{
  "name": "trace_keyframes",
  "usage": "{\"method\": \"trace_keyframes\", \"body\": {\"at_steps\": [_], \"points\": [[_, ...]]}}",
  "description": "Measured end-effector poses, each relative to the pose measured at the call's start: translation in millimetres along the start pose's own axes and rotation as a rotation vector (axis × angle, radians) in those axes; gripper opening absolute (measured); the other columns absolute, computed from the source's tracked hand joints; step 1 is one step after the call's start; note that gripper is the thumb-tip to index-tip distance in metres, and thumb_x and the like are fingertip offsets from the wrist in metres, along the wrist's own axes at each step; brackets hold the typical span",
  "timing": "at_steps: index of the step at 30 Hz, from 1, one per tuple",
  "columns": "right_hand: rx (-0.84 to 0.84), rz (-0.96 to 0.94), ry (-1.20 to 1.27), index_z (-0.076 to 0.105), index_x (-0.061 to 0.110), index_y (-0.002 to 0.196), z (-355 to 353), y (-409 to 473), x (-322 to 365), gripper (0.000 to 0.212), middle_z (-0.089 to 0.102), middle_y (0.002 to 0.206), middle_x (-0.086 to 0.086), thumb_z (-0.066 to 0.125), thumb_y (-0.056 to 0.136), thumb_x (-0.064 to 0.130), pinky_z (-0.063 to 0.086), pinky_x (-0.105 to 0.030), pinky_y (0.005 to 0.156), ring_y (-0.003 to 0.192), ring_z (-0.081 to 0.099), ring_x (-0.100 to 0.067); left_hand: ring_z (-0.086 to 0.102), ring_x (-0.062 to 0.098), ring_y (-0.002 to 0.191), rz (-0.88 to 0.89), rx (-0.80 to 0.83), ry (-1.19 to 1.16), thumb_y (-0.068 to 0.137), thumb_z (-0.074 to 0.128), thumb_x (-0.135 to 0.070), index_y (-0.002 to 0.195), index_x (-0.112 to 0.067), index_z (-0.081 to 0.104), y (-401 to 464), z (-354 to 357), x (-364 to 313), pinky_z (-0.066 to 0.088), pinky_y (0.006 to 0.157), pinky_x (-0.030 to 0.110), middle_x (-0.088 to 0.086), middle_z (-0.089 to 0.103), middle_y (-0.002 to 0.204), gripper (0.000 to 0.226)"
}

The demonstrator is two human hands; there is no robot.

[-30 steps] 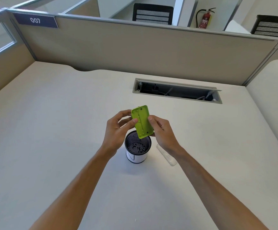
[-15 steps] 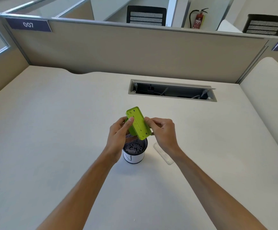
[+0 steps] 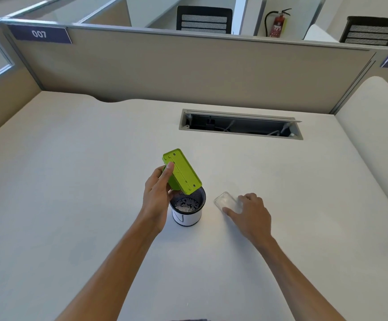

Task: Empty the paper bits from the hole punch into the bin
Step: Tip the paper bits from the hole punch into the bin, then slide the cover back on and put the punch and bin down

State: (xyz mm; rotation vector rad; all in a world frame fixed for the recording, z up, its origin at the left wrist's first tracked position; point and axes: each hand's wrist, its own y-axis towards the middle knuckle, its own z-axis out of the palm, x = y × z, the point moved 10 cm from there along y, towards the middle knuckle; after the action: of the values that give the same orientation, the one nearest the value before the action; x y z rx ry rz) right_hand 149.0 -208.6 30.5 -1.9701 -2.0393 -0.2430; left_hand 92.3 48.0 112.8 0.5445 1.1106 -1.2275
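Observation:
My left hand (image 3: 157,193) grips the green hole punch (image 3: 182,172), held tilted with its underside facing me, its lower end just over the rim of the small bin. The bin (image 3: 187,215) is a little white cup with a dark mesh top, and white paper bits lie inside it. To the right of the bin a clear plastic cover (image 3: 225,201) lies flat on the desk. My right hand (image 3: 249,210) rests on that cover's near end, fingers touching it; I cannot tell whether it is gripped.
An open cable slot (image 3: 239,125) with wires inside cuts into the desk behind the bin. A beige partition (image 3: 188,66) walls off the back, and another panel runs down the left. A rounded desk edge (image 3: 373,117) rises at right.
My right hand let go of the hole punch and dropped to the clear cover on the desk. The left hand alone now holds the punch over the bin.

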Motion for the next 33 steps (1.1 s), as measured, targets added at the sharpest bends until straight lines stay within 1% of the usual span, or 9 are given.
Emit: {"method": "trace_keyframes", "body": {"at_steps": [5,10,13,17,20,23,28,31,33], "points": [[-0.016,0.016,0.056,0.065,0.018,0.109,-1.6,-0.9,-1.9,0.047,0.061,0.111,-0.001,0.068,0.079,0.054,0.048,-0.033,0.073,0.105,0.056,-0.023,0.072,0.017,0.093,0.002,0.015,0.003,0.081,0.065,-0.046,0.105,-0.011,0.068,-5.9,-1.1,3.2,0.058,0.07,0.027,0.0,0.075,0.095,0.043],[0.023,0.081,0.212,0.054,0.021,0.104,0.6,1.2,-6.0,0.043,0.06,0.1,0.004,0.074,0.076,0.047,0.041,-0.032,0.07,0.095,0.057,-0.021,0.073,0.019,0.093,-0.026,0.034,0.015,0.083,0.064,-0.044,0.107,-0.01,0.067,-13.8,2.9,10.5,0.059,0.072,0.03,0.002,0.076,0.097,0.041],[0.069,0.141,0.447,0.05,0.021,0.102,3.9,1.6,-10.3,0.041,0.062,0.092,0.002,0.078,0.077,0.035,0.042,-0.032,0.066,0.082,0.059,-0.025,0.072,0.023,0.098,-0.037,0.045,0.022,0.084,0.064,-0.043,0.108,-0.007,0.066,-18.4,6.3,14.3,0.06,0.077,0.035,0.007,0.074,0.102,0.043],[0.077,0.252,0.895,0.064,0.013,0.1,-2.2,-3.2,-13.8,0.028,0.074,0.094,-0.009,0.08,0.079,0.021,0.051,-0.031,0.067,0.082,0.069,-0.026,0.072,0.025,0.093,-0.062,0.056,0.038,0.083,0.064,-0.042,0.1,-0.008,0.064,-24.5,10.6,21.3,0.059,0.072,0.032,0.009,0.072,0.097,0.038],[0.107,0.206,1.105,0.071,0.014,0.098,-18.3,-9.4,3.1,0.014,0.075,0.091,-0.006,0.075,0.085,0.019,0.052,-0.024,0.058,0.085,0.074,-0.024,0.072,0.026,0.092,-0.072,0.058,0.052,0.082,0.064,-0.042,0.099,-0.009,0.064,-27.5,13.1,25.0,0.059,0.07,0.034,0.011,0.071,0.099,0.037],[0.15,0.122,1.249,0.072,0.016,0.106,-36.7,-19.3,27.1,0.015,0.077,0.093,-0.003,0.068,0.091,0.017,0.052,-0.019,0.054,0.082,0.076,-0.016,0.072,0.029,0.095,-0.08,0.069,0.081,0.08,0.064,-0.045,0.106,-0.01,0.065,-30.6,18.6,27.7,0.061,0.075,0.037,0.014,0.072,0.107,0.043],[0.123,-0.032,1.226,0.072,0.026,0.106,-63.2,-33.5,54.8,0.016,0.079,0.091,0.008,0.059,0.098,0.021,0.047,-0.017,0.049,0.079,0.077,-0.018,0.072,0.026,0.095,-0.085,0.097,0.103,0.08,0.065,-0.045,0.111,-0.011,0.065,-35.1,28.7,29.9,0.06,0.076,0.033,0.013,0.074,0.109,0.046],[0.021,-0.1,1.13,0.074,0.026,0.104,-77.6,-36.8,60.5,0.018,0.078,0.087,0.001,0.057,0.099,0.025,0.048,-0.023,0.055,0.079,0.074,-0.014,0.072,0.026,0.096,-0.09,0.104,0.111,0.08,0.066,-0.046,0.11,-0.012,0.066,-37.8,31.9,31.0,0.059,0.075,0.03,0.015,0.073,0.111,0.045],[-0.049,-0.17,1.046,0.074,0.018,0.095,-85.3,-40.1,64.2,0.025,0.069,0.072,-0.007,0.055,0.1,0.033,0.044,-0.03,0.056,0.065,0.058,-0.014,0.073,0.026,0.096,-0.09,0.117,0.113,0.079,0.067,-0.045,0.11,-0.015,0.068,-39.8,34.3,31.6,0.059,0.074,0.029,0.012,0.075,0.11,0.043]]}}
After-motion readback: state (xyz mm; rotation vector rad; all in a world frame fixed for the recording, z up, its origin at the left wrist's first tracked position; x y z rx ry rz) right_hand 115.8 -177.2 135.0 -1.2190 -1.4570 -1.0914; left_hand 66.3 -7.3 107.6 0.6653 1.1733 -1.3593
